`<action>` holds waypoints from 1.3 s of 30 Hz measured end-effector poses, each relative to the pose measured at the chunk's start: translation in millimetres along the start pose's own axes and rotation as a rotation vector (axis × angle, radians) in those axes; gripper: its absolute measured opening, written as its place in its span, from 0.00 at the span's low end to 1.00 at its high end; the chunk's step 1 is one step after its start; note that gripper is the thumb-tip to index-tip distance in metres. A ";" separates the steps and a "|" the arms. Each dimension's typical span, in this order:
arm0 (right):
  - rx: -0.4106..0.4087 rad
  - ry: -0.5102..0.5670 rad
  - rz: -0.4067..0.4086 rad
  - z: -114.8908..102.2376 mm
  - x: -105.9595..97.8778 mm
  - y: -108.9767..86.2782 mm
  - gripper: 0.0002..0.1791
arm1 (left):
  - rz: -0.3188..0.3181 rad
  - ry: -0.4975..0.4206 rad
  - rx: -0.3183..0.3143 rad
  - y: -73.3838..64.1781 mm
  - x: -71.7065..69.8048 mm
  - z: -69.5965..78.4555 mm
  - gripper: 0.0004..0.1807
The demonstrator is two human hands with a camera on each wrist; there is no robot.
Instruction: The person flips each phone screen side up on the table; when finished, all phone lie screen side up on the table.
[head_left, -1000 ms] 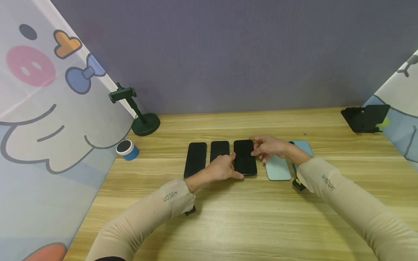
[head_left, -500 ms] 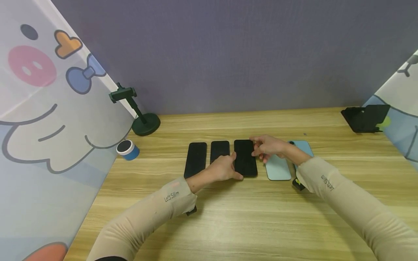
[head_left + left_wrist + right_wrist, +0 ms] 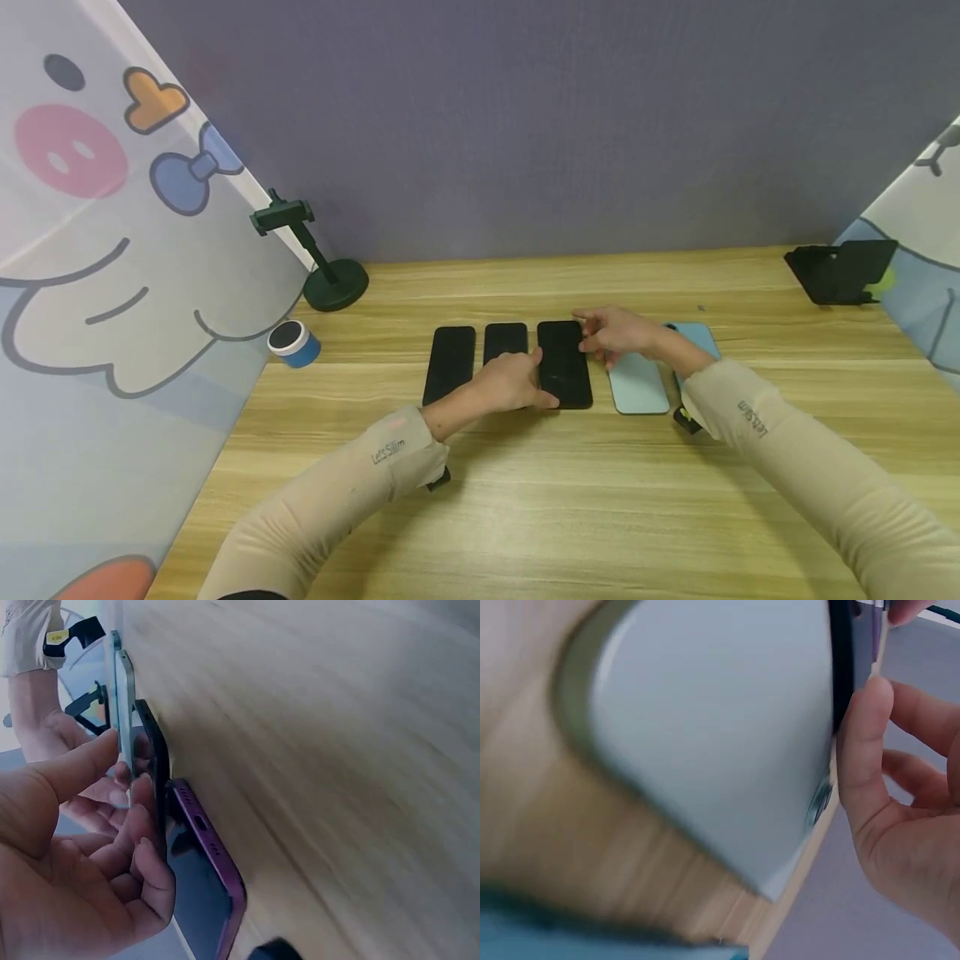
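In the head view a black-screened smartphone point(image 3: 564, 367) lies on the wooden table between my two hands. My left hand point(image 3: 512, 383) grips its lower left corner, thumb at the bottom edge and fingers along the side. At the upper right corner, my right hand point(image 3: 618, 331) holds the phone with thumb and index finger; the right wrist view shows that thumb against its dark edge. Left of it lie a black phone point(image 3: 506, 340), partly covered by my left hand, and another black phone point(image 3: 450, 362). A purple-edged phone point(image 3: 214, 862) is beside my left fingers in the left wrist view.
Under my right wrist lie a pale mint phone point(image 3: 639, 387) and a blue phone point(image 3: 696, 336). A dark green phone stand point(image 3: 335, 285) and a blue-and-white jar point(image 3: 295, 344) stand at left. A black folding stand point(image 3: 840, 273) sits far right by the wall panel.
The lower end of the middle black phone has shifted slightly toward me. Both hands stay at its corners, with the right fingers raised very slightly. The other phones have not moved.
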State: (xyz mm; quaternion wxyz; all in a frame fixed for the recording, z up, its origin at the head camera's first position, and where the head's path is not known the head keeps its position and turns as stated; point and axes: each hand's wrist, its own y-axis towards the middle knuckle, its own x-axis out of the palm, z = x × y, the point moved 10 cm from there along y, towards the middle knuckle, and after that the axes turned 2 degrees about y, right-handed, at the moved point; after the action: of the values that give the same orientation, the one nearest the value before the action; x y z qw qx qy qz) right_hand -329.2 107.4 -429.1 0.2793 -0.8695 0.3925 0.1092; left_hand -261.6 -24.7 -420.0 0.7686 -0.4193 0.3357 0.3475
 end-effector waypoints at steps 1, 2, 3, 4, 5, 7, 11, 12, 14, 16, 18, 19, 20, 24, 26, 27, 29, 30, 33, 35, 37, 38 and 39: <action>-0.012 -0.031 0.017 -1.2 -2.4 -0.1 0.41 | 0.008 0.016 0.009 -0.6 -0.4 0.3 0.47; -0.024 -0.059 0.032 -2.1 -4.8 -0.2 0.40 | 0.021 0.035 0.024 -1.4 -0.5 1.0 0.45; -0.036 -0.086 0.041 -2.9 -6.4 0.1 0.40 | 0.036 0.054 0.038 -2.4 -0.6 1.6 0.43; -0.044 -0.104 0.050 -3.1 -7.9 0.3 0.39 | 0.051 0.076 0.048 -3.7 -0.5 1.9 0.43; -0.045 -0.114 0.055 -2.5 -9.2 0.9 0.38 | 0.067 0.104 0.058 -4.7 -0.2 2.2 0.43; -0.052 -0.126 0.057 -2.2 -10.1 2.4 0.37 | 0.100 0.166 0.068 -6.5 0.1 2.2 0.43; -0.059 -0.170 0.061 -2.6 -11.4 5.0 0.35 | 0.127 0.286 0.044 -8.1 2.4 -0.3 0.51; -0.058 -0.180 0.059 -2.8 -11.5 5.6 0.35 | 0.133 0.307 0.040 -8.3 2.8 -0.4 0.51; -0.060 -0.200 0.057 -3.7 -11.1 6.6 0.34 | 0.146 0.340 0.036 -8.4 3.5 -0.3 0.52; -0.060 -0.211 0.055 -3.8 -10.6 8.1 0.33 | 0.164 0.366 0.038 -8.8 3.5 0.5 0.52; -0.064 -0.215 0.053 -4.3 -10.1 8.6 0.33 | 0.184 0.380 0.043 -9.4 2.6 1.7 0.53; -0.068 -0.219 0.052 -4.8 -9.7 8.8 0.33 | 0.191 0.383 0.045 -9.6 2.2 2.2 0.53; -0.072 -0.226 0.051 -5.1 -9.4 8.9 0.33 | 0.198 0.385 0.047 -9.8 1.7 2.6 0.53; -0.087 -0.256 0.034 -6.7 -6.7 8.4 0.33 | 0.210 0.376 0.050 -10.2 0.8 3.1 0.53; -0.092 -0.273 0.025 -7.0 -5.4 8.1 0.33 | 0.210 0.370 0.049 -10.2 0.9 3.1 0.52; -0.094 -0.277 0.022 -7.0 -5.0 8.0 0.33 | 0.209 0.367 0.050 -10.1 1.1 3.0 0.52; -0.098 -0.284 0.019 -6.9 -4.4 7.8 0.33 | 0.208 0.361 0.051 -10.0 1.3 2.9 0.52; -0.100 -0.289 0.018 -6.9 -4.1 7.6 0.33 | 0.208 0.358 0.050 -10.0 1.3 2.8 0.52; -0.107 -0.293 0.018 -7.1 -3.7 6.9 0.33 | 0.209 0.356 0.049 -9.9 1.2 2.5 0.52; -0.111 -0.293 0.020 -7.4 -3.6 6.4 0.33 | 0.204 0.356 0.047 -9.7 1.4 2.2 0.52; -0.114 -0.294 0.023 -7.5 -3.7 6.4 0.32 | 0.200 0.362 0.044 -9.3 1.6 2.0 0.51; -0.115 -0.297 0.026 -7.6 -3.9 6.4 0.32 | 0.198 0.362 0.043 -9.1 1.6 2.0 0.51; -0.115 -0.299 0.029 -7.6 -4.1 6.4 0.32 | 0.196 0.362 0.042 -8.9 1.6 2.0 0.51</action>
State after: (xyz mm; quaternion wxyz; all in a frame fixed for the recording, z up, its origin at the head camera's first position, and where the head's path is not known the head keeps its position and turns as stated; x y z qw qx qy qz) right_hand -337.0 102.2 -423.8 0.2828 -0.8524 0.3520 0.2637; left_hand -253.0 -26.1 -416.7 0.6668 -0.4241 0.5147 0.3324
